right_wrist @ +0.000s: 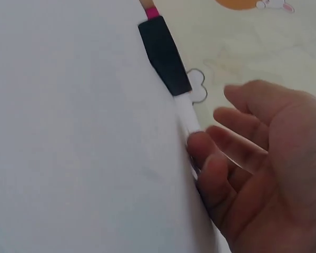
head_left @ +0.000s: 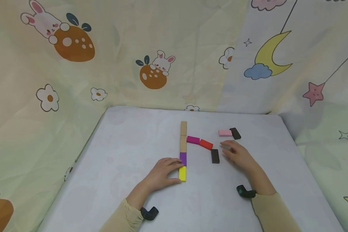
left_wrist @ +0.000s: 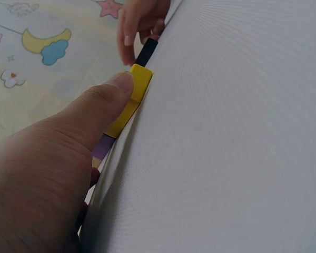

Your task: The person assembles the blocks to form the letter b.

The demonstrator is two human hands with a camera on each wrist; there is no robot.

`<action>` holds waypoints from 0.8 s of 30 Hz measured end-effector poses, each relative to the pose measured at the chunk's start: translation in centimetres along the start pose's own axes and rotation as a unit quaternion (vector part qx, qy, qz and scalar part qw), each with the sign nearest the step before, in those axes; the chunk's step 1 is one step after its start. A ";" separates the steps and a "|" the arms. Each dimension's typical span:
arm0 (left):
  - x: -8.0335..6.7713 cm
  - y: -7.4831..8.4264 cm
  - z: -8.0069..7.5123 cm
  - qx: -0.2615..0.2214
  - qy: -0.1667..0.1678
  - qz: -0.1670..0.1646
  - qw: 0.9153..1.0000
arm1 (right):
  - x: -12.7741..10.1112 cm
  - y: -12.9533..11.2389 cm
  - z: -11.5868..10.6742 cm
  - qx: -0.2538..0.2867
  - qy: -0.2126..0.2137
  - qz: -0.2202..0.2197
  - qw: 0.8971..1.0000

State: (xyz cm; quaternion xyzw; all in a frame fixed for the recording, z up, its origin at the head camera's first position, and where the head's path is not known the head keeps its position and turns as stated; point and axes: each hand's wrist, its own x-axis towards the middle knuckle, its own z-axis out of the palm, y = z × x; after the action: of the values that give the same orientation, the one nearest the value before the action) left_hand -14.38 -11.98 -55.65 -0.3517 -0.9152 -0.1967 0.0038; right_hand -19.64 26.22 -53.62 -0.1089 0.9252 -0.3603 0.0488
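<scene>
My left hand (head_left: 163, 172) lies beside a straight column of blocks, its fingers fairly straight. The thumb touches the near end of a yellow block (head_left: 182, 174), also seen in the left wrist view (left_wrist: 130, 105), and the fingertips rest at its joint with a purple block (head_left: 183, 158). Two tan blocks (head_left: 183, 135) extend the column away from me. A magenta block (head_left: 193, 140), a red block (head_left: 206, 144) and a black block (head_left: 215, 156) curve off to the right. Loosely bent and holding nothing, my right hand (head_left: 238, 155) hovers right of that black block.
Behind the right hand lie a pink block (head_left: 225, 133) and a second black block (head_left: 235, 133), end to end at an angle. A white cloth covers the table (head_left: 127, 138). Printed curtains (head_left: 191, 38) rise along its back and sides.
</scene>
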 end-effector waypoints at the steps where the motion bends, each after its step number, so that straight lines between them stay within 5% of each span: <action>1: 0.0 0.0 0.0 -0.001 0.000 0.000 1.000 | 0.1 0.2 -0.3 0.005 0.012 0.007 1.000; 6: 0.1 0.1 -0.1 -0.006 -0.003 -0.005 1.000 | 0.8 1.4 -1.5 0.003 0.048 0.037 0.998; 13: 0.1 -0.1 0.1 -0.004 -0.002 -0.002 1.000 | 2.0 1.7 -2.0 -0.039 0.026 0.054 0.997; 24: 0.0 -0.2 0.2 -0.005 -0.006 -0.006 1.000 | 2.0 2.6 -1.5 -0.044 0.055 0.041 0.997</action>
State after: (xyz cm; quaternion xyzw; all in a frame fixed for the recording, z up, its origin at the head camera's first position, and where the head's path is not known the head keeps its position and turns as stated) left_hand -14.47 -12.02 -55.88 -0.3473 -0.9164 -0.1988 -0.0045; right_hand -22.28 28.60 -54.30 -0.0531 0.9451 -0.3224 0.0079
